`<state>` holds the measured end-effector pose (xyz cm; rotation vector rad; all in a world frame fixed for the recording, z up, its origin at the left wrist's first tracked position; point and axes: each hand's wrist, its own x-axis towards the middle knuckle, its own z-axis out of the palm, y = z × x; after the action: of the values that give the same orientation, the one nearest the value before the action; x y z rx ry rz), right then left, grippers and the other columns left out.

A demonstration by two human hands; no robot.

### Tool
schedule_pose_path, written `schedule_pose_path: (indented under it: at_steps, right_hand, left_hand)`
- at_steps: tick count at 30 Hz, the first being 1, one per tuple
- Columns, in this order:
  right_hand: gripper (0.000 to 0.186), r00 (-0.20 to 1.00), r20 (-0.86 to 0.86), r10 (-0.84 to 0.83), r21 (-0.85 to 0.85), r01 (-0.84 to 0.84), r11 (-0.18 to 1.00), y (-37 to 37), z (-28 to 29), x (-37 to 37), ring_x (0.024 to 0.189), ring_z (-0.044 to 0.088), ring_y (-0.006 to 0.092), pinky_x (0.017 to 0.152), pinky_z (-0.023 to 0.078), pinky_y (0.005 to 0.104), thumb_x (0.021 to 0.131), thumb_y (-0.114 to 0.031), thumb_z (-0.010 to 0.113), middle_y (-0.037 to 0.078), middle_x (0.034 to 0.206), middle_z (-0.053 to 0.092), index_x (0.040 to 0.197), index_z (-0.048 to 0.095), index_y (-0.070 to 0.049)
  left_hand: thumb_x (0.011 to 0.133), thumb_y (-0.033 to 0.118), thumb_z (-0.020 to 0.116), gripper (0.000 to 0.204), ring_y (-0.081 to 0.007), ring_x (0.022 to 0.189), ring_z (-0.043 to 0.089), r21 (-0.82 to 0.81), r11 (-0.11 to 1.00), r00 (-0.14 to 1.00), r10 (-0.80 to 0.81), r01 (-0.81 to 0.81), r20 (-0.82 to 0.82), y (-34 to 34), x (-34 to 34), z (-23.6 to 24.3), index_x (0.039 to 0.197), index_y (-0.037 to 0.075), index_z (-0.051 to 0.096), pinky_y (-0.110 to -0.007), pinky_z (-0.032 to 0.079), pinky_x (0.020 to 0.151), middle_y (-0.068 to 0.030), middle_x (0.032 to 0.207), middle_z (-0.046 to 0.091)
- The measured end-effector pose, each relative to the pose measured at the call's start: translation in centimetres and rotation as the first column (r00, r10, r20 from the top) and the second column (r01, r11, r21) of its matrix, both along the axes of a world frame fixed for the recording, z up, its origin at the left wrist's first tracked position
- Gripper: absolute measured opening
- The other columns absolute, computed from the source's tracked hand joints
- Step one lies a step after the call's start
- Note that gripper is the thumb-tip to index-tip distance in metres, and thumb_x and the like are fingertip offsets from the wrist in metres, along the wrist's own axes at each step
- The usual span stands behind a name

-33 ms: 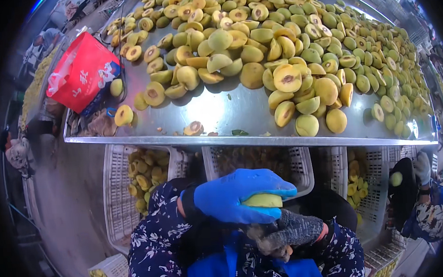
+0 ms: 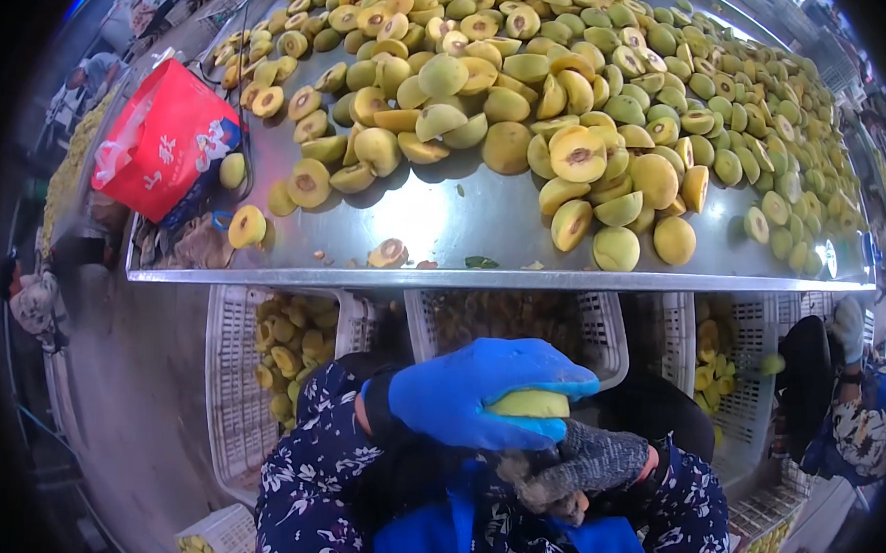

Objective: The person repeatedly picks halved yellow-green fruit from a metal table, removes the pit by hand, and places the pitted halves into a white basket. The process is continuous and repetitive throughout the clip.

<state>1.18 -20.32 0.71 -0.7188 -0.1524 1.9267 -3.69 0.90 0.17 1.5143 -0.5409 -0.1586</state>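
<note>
My left hand (image 2: 479,393), in a blue rubber-coated glove, is closed around a pale green-yellow stone fruit half (image 2: 532,404). The fruit shows between the thumb and the fingers. Just below it and touching it, my right hand (image 2: 583,471) wears a worn grey knitted glove with its fingers curled in. Whatever the right fingers hold, if anything, is hidden. Both hands are over my lap, in front of a white plastic crate (image 2: 615,343) under the table edge.
Many halved stone fruits (image 2: 577,154) lie heaped on the metal table (image 2: 361,243). A red bag (image 2: 161,151) stands at its left corner. White crates (image 2: 230,388) with fruit halves are beneath. At the right a co-worker's gloved hand (image 2: 848,327) is near another crate (image 2: 755,400).
At the right, a small green fruit piece has moved left from beside the co-worker's dark-clothed leg to over the crate. My hands hold almost the same pose.
</note>
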Motion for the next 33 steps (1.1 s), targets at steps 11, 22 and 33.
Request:
schedule_pose_path:
  at_steps: [11,22,33]
  right_hand:
    - [0.044,0.958,-0.287,0.022,-0.008,-0.025,1.000,-0.5,0.6,-0.4,0.059,0.057,0.0102,0.050,0.047,0.0237,0.085,-0.011,0.075,0.005,0.084,0.059,0.121,0.050,-0.002]
    - [0.032,0.904,-0.388,-0.179,-0.025,0.184,0.983,1.6,2.3,-0.1,0.051,0.055,0.0143,0.040,0.044,0.0256,0.078,-0.004,0.074,0.006,0.087,0.056,0.102,0.053,-0.006]
    - [0.029,0.952,-0.215,-0.220,0.049,0.236,0.971,2.4,2.5,0.0,0.058,0.054,0.0109,0.045,0.043,0.0237,0.080,-0.010,0.072,0.003,0.082,0.053,0.100,0.051,-0.008]
  left_hand:
    - [0.086,0.012,0.075,0.047,-0.0237,0.105,0.063,-0.234,0.972,0.999,0.019,-0.027,-0.037,-0.5,-0.8,0.7,0.129,0.003,0.058,-0.035,0.049,0.092,-0.0137,0.118,0.062]
    - [0.082,0.006,0.072,0.048,-0.0232,0.106,0.064,-0.506,0.839,0.941,0.019,-0.199,-0.339,-0.9,-0.5,0.4,0.127,-0.004,0.058,-0.037,0.050,0.095,-0.0156,0.119,0.064]
    - [0.088,0.017,0.071,0.044,-0.0197,0.106,0.064,-0.459,0.850,0.893,0.029,-0.259,-0.449,-0.5,0.3,0.6,0.127,-0.001,0.058,-0.034,0.053,0.092,-0.0129,0.117,0.064]
